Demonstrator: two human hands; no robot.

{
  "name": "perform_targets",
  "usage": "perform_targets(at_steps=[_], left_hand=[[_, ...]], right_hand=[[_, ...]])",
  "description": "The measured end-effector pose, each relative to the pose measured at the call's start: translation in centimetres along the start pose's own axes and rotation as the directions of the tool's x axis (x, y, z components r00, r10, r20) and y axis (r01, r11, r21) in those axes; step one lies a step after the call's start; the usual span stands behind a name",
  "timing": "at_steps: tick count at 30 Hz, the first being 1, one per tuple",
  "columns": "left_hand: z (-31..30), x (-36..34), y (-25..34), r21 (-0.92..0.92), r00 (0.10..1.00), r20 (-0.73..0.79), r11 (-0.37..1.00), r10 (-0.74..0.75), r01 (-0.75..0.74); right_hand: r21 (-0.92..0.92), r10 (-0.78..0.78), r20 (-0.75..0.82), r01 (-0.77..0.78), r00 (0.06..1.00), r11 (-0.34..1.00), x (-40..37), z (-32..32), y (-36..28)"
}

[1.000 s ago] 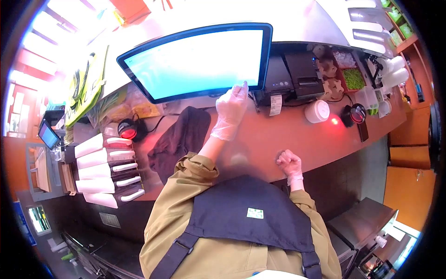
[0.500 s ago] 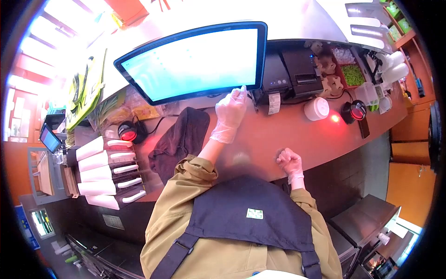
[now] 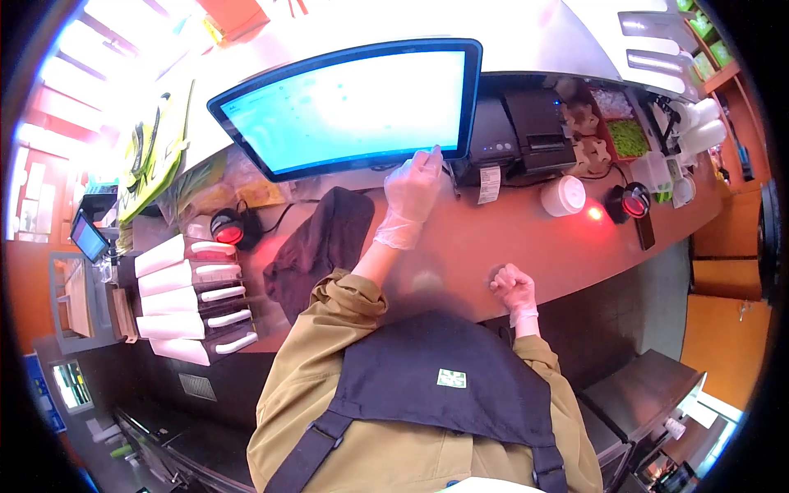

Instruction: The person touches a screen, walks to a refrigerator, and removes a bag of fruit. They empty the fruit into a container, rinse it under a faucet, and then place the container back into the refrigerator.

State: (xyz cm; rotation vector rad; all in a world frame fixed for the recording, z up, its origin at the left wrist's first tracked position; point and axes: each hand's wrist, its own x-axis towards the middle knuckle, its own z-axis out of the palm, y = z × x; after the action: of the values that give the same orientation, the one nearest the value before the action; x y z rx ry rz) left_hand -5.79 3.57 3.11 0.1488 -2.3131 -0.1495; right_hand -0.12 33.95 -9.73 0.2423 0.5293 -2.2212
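My left hand (image 3: 409,197), in a thin clear glove, reaches up to the touch screen (image 3: 345,107). A fingertip meets the lower right corner of the bright display, and nothing is held in this hand. Its other fingers look bent. Closer to my body, my right hand (image 3: 513,289), also gloved, is curled into a fist by the counter's near edge, with nothing visible in it. Just right of the screen stands a black receipt printer (image 3: 534,123), and a printed paper slip (image 3: 488,185) hangs from the black device beside it.
A white cup (image 3: 564,195) and a glowing red scanner (image 3: 633,200) stand on the right of the counter (image 3: 460,246). A dark cloth (image 3: 325,238) lies left of my arm. Several white-handled holders (image 3: 222,296) line the left edge. Another red-lit scanner (image 3: 228,228) sits behind them.
The display now shows a different faint layout. My left fingertip stays at the screen's lower right corner, with only a slight shift. My right fist has hardly moved.
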Motion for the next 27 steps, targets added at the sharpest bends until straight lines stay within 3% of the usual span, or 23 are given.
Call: perform_targets(at_steps=[11, 14, 20, 27], left_hand=[[-1.7, -1.8, -2.4, -0.039, 0.988, 0.021, 0.988, -0.151, 0.152], [-2.2, -1.9, -3.4, -0.027, 0.990, -0.079, 0.993, -0.114, 0.112], [-3.3, -1.4, -5.4, 0.080, 0.984, -0.100, 0.985, -0.148, 0.156], [-4.7, 0.3, -7.4, 0.071, 0.954, -0.093, 0.954, -0.285, 0.292]], right_hand=[[0.025, 0.001, 0.005, -0.001, 1.000, 1.000, 0.2, -1.0, 0.0], [0.037, -0.014, 0.002, 0.014, 1.000, 0.999, 0.2, -1.0, 0.2], [0.060, -0.019, 0.008, 0.019, 1.000, 0.998, 0.3, -1.8, 0.2], [0.044, -0.028, 0.012, 0.028, 1.000, 0.999, 0.3, -1.9, 0.3]])
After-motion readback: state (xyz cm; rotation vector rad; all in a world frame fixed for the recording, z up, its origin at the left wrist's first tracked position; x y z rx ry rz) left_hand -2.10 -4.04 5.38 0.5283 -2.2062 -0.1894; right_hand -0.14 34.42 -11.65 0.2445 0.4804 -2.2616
